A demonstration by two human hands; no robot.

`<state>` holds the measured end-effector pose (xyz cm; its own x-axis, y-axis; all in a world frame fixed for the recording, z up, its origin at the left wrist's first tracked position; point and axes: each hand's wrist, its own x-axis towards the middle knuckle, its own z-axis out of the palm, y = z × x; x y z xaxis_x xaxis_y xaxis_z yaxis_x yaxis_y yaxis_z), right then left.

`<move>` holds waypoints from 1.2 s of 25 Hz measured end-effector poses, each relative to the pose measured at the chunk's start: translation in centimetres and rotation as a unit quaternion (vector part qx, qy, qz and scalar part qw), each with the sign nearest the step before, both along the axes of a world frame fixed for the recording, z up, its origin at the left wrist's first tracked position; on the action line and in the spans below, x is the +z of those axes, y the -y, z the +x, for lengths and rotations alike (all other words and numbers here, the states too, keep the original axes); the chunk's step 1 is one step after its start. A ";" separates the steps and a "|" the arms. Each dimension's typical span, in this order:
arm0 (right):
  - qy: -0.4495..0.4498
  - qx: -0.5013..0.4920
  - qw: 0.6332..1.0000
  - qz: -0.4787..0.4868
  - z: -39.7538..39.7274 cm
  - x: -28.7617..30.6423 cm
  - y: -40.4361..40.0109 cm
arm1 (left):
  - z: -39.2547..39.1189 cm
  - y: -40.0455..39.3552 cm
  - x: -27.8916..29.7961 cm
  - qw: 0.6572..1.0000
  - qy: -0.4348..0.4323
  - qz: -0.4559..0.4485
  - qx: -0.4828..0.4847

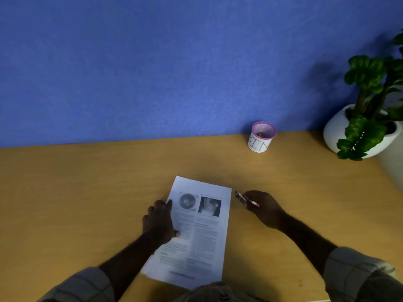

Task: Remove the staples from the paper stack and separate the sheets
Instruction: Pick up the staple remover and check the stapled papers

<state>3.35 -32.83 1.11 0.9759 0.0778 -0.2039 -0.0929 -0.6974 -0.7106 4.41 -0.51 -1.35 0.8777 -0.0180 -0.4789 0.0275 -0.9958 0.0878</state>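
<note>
Blue wall (pixel 152 62) fills the upper view above a wooden desk (pixel 65 192). At two o'clock stands a white pot (pixel 335 136) with a plant (pixel 368 77). Dead centre lies the stack (pixel 202 232), printed side up, flat on the desk. At twelve to one o'clock sits a small cup (pixel 260 138) lettered BIN. Left hand (pixel 159 221) presses the stack's left edge, fingers fairly flat. Right hand (pixel 263 208), just right of the stack, curls round a small tool (pixel 243 198), likely a staple remover. Staples are too small to see. Advice: pin paper near the staple, slide the tool under, lever gently.
</note>
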 end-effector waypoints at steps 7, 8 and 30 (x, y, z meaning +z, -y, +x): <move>-0.164 -0.226 0.863 0.421 0.8 1.5 -4.2 | 1.8 -0.9 0.7 0.998 -0.020 -0.031 -0.041; -0.174 -0.240 0.852 0.432 0.7 1.6 -4.7 | 1.9 -0.6 0.9 0.998 -0.021 -0.052 -0.014; -0.141 -0.223 0.847 0.461 3.8 10.1 -10.2 | 2.8 1.5 9.9 0.866 0.359 -0.342 -0.068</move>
